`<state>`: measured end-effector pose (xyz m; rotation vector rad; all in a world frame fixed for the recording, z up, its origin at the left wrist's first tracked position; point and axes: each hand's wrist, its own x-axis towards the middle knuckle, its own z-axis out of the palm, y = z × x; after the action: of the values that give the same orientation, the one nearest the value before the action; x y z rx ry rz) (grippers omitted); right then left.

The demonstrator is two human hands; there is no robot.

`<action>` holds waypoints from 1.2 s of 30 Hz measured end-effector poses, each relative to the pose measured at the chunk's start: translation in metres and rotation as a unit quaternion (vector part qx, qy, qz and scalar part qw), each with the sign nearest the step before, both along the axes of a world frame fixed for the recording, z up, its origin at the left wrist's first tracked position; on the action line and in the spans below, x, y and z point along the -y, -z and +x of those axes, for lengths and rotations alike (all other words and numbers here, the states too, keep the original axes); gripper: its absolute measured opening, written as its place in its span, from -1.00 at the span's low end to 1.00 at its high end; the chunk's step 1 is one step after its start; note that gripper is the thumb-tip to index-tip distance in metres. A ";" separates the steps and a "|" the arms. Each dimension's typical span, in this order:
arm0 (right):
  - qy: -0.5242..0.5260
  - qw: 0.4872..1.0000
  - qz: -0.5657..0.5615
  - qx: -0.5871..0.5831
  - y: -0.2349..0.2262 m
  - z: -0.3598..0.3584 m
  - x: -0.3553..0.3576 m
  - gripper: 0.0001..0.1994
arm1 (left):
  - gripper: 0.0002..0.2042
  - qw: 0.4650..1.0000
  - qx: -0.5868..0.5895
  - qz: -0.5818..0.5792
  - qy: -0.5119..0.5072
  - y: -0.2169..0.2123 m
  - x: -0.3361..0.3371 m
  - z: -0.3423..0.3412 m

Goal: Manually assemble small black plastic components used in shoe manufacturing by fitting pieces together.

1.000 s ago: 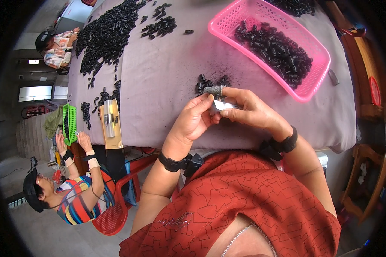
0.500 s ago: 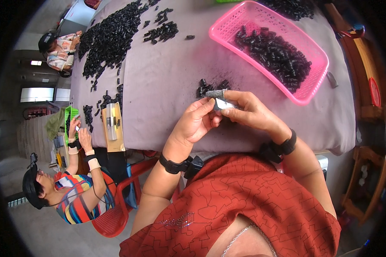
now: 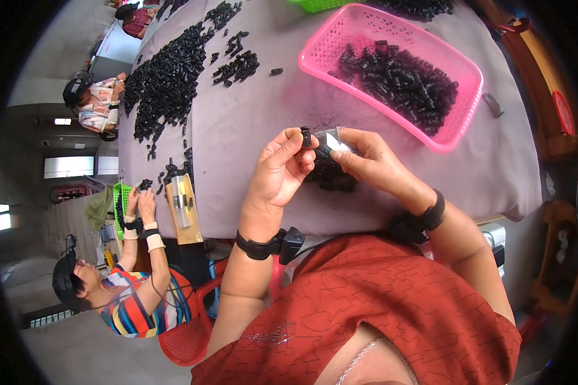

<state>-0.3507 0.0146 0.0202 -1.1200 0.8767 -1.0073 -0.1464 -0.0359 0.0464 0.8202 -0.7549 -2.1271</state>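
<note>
Up at the table's near side, my left hand point(image 3: 277, 168) pinches a small black ribbed plastic piece point(image 3: 306, 136) between thumb and fingers. Close beside it, my right hand point(image 3: 384, 162) grips a small flat tool point(image 3: 335, 143) with a pale, shiny face; its exact kind cannot be made out. Grey wrapping shows around the right fingertip area. The tool and the black piece are slightly apart. Under both hands lies a little heap of black plastic pieces point(image 3: 331, 176), partly hidden by my fingers. Dark crumbs dot the cloth just beyond.
A pink basket point(image 3: 392, 80) holding many black pieces stands at the right. A large pile of black pieces point(image 3: 164, 80) spreads over the far left of the cloth-covered table point(image 3: 257, 115). Co-workers sit along the left side, one near a green basket point(image 3: 120, 192) and a yellow tray point(image 3: 185, 208).
My hands have parted a little. The black piece now stands upright in my left fingers, away from the tool. The view has shifted slightly, and the nearer co-worker's hands have moved onto black pieces.
</note>
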 end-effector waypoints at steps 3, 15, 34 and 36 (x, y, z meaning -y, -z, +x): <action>0.025 1.000 -0.002 -0.013 0.001 -0.001 0.001 -0.80 | -0.85 1.000 -0.004 -0.009 0.001 -0.006 0.006 -0.005; 0.029 0.999 -0.023 0.002 0.005 -0.001 0.001 -0.83 | -0.66 0.971 0.088 -0.200 0.093 -0.050 0.058 -0.112; 0.141 0.987 -0.053 0.048 0.016 0.003 0.012 -0.66 | -0.71 0.914 0.344 -0.212 -0.043 0.027 -0.021 0.031; 0.145 0.987 -0.050 0.052 0.017 0.000 0.014 -0.66 | -0.70 0.867 0.401 -0.295 -0.026 0.032 -0.027 0.029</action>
<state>-0.3506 0.0009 0.0036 -1.0301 0.9292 -1.3502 -0.1178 -0.0092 0.0142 1.3410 -1.6752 -1.2987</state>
